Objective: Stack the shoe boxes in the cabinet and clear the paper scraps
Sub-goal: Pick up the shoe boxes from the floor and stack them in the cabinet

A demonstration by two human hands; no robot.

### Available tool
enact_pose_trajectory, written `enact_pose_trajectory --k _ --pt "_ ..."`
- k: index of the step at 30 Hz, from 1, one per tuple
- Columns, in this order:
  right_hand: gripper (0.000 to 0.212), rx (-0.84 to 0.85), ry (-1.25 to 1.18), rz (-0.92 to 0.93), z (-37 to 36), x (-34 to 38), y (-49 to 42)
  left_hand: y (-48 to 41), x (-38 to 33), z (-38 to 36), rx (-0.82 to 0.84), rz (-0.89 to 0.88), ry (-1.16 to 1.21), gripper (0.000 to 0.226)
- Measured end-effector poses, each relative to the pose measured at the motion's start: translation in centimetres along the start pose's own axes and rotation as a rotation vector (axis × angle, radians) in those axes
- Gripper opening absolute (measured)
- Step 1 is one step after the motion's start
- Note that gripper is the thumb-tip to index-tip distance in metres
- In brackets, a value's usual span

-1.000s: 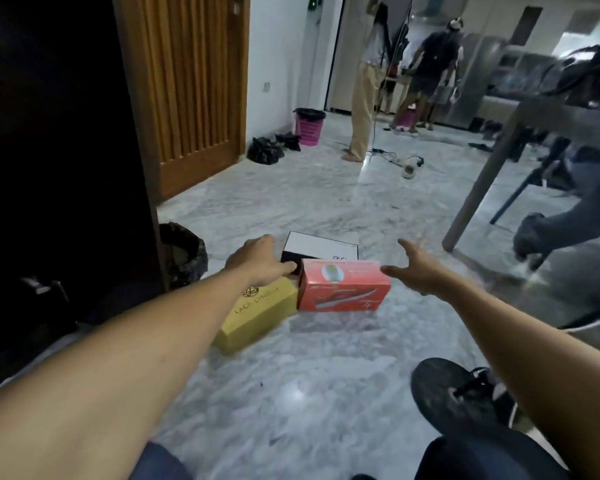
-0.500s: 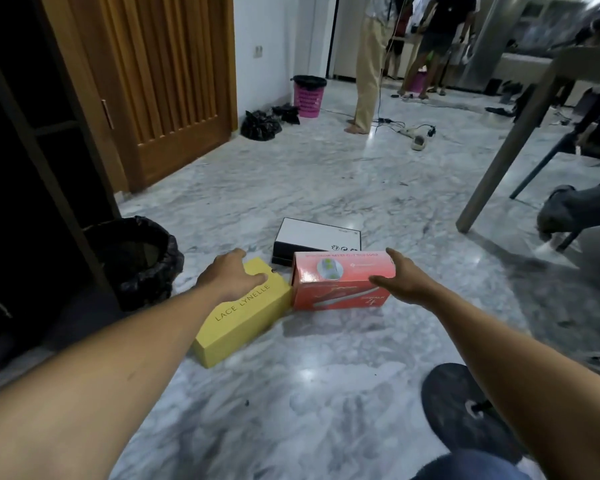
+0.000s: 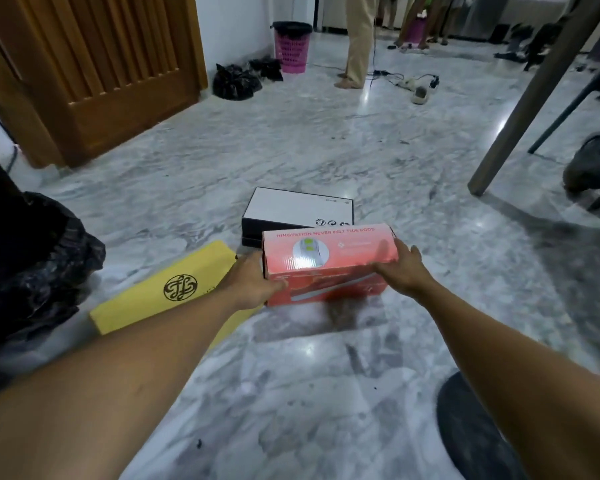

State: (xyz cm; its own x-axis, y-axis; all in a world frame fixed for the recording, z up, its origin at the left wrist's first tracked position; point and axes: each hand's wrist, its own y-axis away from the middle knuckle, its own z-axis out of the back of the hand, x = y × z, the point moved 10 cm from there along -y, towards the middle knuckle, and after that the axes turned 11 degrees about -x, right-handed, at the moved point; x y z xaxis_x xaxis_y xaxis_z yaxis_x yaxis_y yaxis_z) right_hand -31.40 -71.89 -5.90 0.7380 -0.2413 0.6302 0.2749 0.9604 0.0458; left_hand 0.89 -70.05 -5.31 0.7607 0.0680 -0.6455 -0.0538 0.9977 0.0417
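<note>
Both hands clamped on the red shoe box (image 3: 326, 263), one at each short end: left hand (image 3: 253, 282) pressed flat to the left end, right hand (image 3: 400, 268) wrapped over the right end, fingers lying across the lid. The shadow under the box suggests it is lifted just clear of the marble floor (image 3: 326, 150), though that is not certain.

Yellow box (image 3: 168, 289) lies flat on the floor just left of the red one, partly under the left forearm. Black-and-white box (image 3: 297, 216) lies flat just behind the red box, toward the middle of the floor. Black bin bag (image 3: 32, 265) at the left edge of view; the dark area there is probably the cabinet, interior not visible. No paper scraps made out for certain.

Step in hand, as judged: raising the red box to carry it left.

Risks:
- Grip is a squeeze on the ends only; thin card may bow and the box slip out downward
- Lid may be loose; tilting could spill the contents
- Swinging left, the box or forearm may knock the yellow box or snag the bin bag
- Glossy floor; a dropped box would slide
</note>
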Motion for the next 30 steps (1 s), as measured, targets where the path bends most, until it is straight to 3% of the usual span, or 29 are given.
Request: enact_pose_trajectory --k 3,6,10,12,20,24,28,30 --pt "0.091 0.067 -0.108 0.027 -0.8 -2.1 -1.3 -0.5 -0.6 -2.0 0.048 -0.007 0.045 0.063" --pt "0.088 0.02 -0.192 0.004 0.6 -0.8 2.0 -0.1 -0.6 -2.4 -0.033 0.046 0.116 0.063" --pt "0.122 -0.121 -0.222 -0.078 1.0 -3.7 6.4 2.0 1.5 -3.7 -0.125 0.165 0.255 0.1" --pt "0.123 -0.144 -0.251 -0.118 0.1 -5.9 9.0 3.7 3.2 -4.9 -0.111 0.225 0.288 0.118" --pt "0.138 -0.08 -0.342 -0.241 -3.6 -12.1 17.1 10.6 10.7 -9.6 -0.003 0.282 0.313 0.124" --pt "0.147 -0.041 -0.359 -0.243 -3.4 -13.0 17.0 12.4 11.4 -9.4 0.037 0.27 0.323 0.146" --pt "0.147 -0.003 -0.396 -0.142 -3.4 -11.4 15.2 11.6 9.9 -9.7 0.092 0.175 0.481 0.119" --pt "0.121 0.028 -0.434 -0.073 -3.5 -10.2 14.8 11.5 8.8 -9.7 0.12 0.126 0.534 0.116"
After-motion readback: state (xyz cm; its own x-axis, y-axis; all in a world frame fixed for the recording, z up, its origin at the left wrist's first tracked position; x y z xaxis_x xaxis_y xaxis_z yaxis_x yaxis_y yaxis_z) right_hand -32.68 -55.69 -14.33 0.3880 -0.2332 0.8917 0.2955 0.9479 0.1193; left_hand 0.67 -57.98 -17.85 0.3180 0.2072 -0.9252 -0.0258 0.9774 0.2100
